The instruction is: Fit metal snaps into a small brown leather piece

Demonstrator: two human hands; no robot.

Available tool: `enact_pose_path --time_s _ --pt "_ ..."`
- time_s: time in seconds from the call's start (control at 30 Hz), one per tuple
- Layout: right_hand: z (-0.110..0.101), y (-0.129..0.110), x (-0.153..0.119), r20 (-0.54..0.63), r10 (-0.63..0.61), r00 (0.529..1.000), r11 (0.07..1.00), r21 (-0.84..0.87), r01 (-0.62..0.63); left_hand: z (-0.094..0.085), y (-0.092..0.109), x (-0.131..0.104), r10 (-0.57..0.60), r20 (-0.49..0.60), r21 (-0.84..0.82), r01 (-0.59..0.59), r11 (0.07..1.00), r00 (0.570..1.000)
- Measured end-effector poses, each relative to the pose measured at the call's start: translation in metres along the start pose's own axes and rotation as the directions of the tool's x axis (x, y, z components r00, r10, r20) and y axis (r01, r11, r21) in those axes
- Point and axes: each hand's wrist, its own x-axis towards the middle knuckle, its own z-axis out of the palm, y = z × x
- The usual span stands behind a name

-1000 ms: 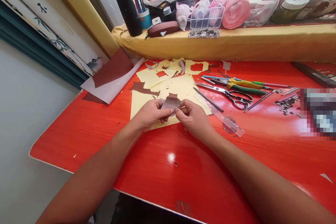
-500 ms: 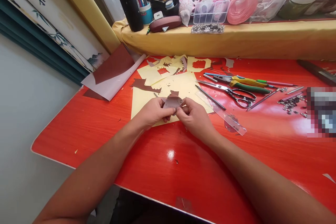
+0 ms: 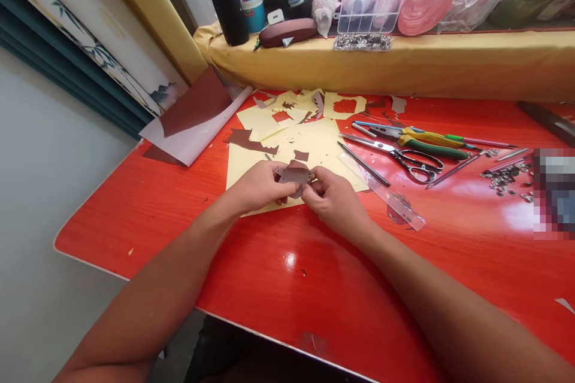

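A small piece of leather-like material, brownish-grey on the side that shows, is held between my two hands above yellow paper. My left hand pinches its left part, thumb across the front. With fingertips closed on its right edge, my right hand touches a small shiny metal fitting, perhaps a snap. Small dark holes show near the piece's left side. My fingers hide part of it. Just beyond lie a brown scrap and a larger brown offcut.
Right of the paper lie a pen, a clear ruler, scissors, pliers and loose metal snaps. A brown sheet is at the left. A cluttered ledge runs along the back.
The piece has tilted in my fingers, so its upper edge now shows as a point. Both hands keep their grip. The view has shifted slightly.
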Motion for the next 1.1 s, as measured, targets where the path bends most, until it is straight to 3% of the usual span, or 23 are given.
enact_pose_path --time_s 0.13,0.33,0.67,0.83,1.1 --pt "-0.0011 -0.0011 0.0009 0.001 0.010 1.000 1.000 0.003 -0.010 0.0040 0.0003 0.0000 -0.012 -0.031 0.014 0.012 1.000 0.999" --pt "-0.0038 -0.0024 0.0027 0.031 0.080 0.996 0.982 0.168 -0.084 0.0074 -0.0026 0.0017 0.037 -0.066 -0.073 -0.042 0.996 0.997" --pt "-0.0047 -0.0048 0.0017 0.050 0.069 0.996 0.986 0.150 -0.076 0.0090 0.0031 0.0014 0.019 -0.047 -0.103 -0.024 0.994 0.999" --pt "-0.0063 -0.0073 0.0008 0.092 0.065 0.994 0.976 0.202 -0.082 0.0066 0.0038 0.0006 0.015 -0.074 -0.029 -0.017 0.999 0.997" --pt "-0.0027 -0.0025 -0.0008 0.058 0.043 0.997 0.979 0.197 -0.054 0.0026 0.0043 0.0007 0.023 -0.110 0.078 -0.014 0.997 0.994"
